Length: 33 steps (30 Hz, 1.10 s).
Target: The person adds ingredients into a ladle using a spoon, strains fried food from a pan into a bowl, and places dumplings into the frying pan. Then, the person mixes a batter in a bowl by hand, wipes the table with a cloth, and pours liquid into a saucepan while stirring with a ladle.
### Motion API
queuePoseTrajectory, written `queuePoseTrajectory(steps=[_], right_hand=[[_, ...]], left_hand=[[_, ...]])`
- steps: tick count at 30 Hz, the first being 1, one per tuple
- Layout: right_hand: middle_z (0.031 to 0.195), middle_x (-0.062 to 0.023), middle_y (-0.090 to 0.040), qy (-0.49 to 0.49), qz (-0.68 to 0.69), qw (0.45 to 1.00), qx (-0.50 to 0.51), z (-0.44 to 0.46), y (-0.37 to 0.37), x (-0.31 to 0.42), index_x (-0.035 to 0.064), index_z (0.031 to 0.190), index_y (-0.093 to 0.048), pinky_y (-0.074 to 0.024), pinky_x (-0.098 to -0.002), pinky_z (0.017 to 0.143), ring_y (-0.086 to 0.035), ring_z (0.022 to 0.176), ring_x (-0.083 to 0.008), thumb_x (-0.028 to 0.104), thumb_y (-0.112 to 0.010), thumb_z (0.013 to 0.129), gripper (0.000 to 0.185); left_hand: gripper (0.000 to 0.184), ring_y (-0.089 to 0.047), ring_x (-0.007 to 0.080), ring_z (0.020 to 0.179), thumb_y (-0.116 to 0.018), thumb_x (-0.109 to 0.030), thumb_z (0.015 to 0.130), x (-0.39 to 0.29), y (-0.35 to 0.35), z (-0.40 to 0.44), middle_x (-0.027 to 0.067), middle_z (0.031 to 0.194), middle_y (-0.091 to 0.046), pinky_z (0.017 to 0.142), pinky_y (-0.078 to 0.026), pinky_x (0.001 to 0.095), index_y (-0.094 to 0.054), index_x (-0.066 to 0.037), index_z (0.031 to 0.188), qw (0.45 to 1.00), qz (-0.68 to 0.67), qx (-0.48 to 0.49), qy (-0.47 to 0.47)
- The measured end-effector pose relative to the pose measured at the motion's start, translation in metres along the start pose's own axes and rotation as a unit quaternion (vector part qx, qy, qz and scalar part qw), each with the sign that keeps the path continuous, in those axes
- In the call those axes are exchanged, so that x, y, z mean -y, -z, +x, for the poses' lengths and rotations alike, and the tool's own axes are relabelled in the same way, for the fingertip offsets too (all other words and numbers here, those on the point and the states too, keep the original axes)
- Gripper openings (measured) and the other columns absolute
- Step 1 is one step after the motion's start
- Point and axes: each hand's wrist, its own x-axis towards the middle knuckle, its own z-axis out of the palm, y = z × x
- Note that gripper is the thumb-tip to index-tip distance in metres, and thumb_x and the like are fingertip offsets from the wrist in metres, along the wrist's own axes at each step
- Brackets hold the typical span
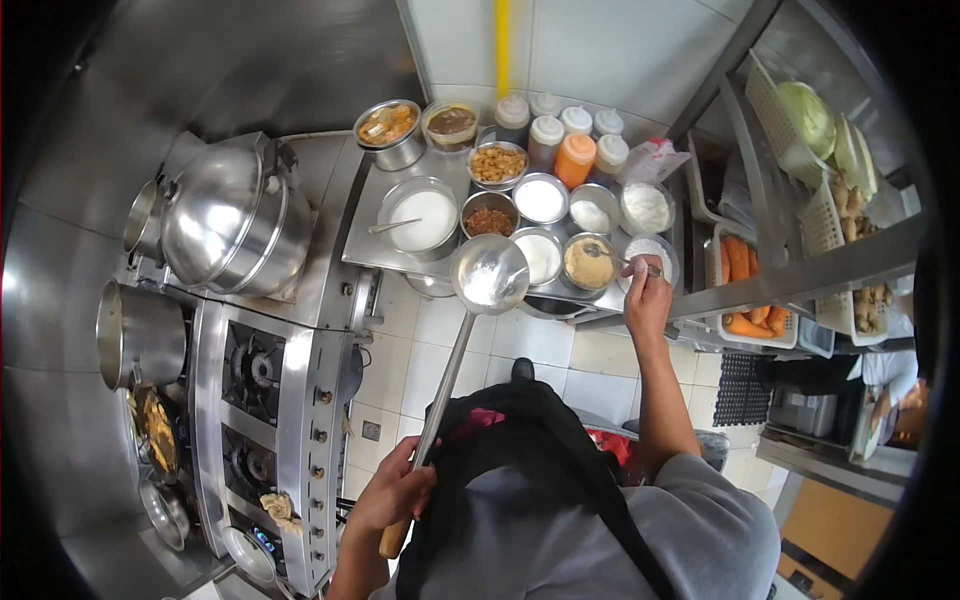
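Note:
My left hand (pixel 397 492) is wrapped round the handle of a long metal ladle (pixel 490 274). The ladle's bowl, with a little white stuff in it, hangs at the front edge of the counter, by a bowl of reddish-brown bits (pixel 489 216). In my right hand (pixel 648 296) is a small spoon (pixel 602 250), its tip over a bowl of tan powder (pixel 589 262). Bowls of white powder (pixel 541 198) stand around it. Left of these, a larger bowl of white contents (pixel 422 218) has a spoon resting in it.
Squeeze bottles (pixel 576 158) stand at the back of the counter. A stove (pixel 252 370) with a large domed pot (pixel 235 215) and a lit burner is on the left. Shelves with carrots (pixel 740 262) and cabbage (pixel 806 118) are on the right. Another person (pixel 889 375) is at far right.

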Motion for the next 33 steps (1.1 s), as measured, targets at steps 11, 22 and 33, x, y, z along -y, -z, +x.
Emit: queuePoseTrajectory(steps=[11, 22, 33], right_hand=[[0.072, -0.0085, -0.069, -0.083, -0.002, 0.997, 0.006, -0.025, -0.018, -0.036, 0.0038, 0.096, -0.058, -0.0500, -0.0393, 0.063, -0.067, 0.065, -0.0273, 0.022, -0.042, 0.105, 0.025], [0.072, -0.0104, -0.067, -0.149, 0.110, 0.980, -0.068, -0.023, -0.016, -0.069, 0.0006, 0.098, -0.056, -0.0474, -0.0322, 0.068, -0.064, 0.070, -0.0163, 0.024, -0.042, 0.106, 0.029], [0.073, -0.0090, -0.068, 0.011, 0.067, 0.998, -0.002, -0.007, 0.021, 0.025, 0.0033, 0.098, -0.057, -0.0471, -0.0348, 0.059, -0.063, 0.060, -0.0222, 0.021, -0.040, 0.105, 0.025]], left_hand=[[0.042, -0.046, 0.0113, 0.047, -0.055, -0.008, 0.093, -0.009, -0.003, 0.006, 0.0014, 0.069, -0.047, 0.043, -0.040, 0.0257, -0.042, -0.005, 0.134, 1.000, -0.002, 0.006, 0.002], [0.044, -0.046, 0.0116, 0.047, -0.055, -0.009, 0.093, -0.007, -0.003, 0.009, 0.0019, 0.069, -0.046, 0.044, -0.041, 0.0263, -0.042, -0.005, 0.135, 1.000, 0.005, 0.010, -0.007], [0.042, -0.046, 0.0095, 0.048, -0.054, -0.012, 0.095, -0.023, -0.021, 0.019, 0.0000, 0.070, -0.047, 0.045, -0.040, 0.0247, -0.041, -0.007, 0.135, 0.997, 0.061, 0.038, -0.010]])
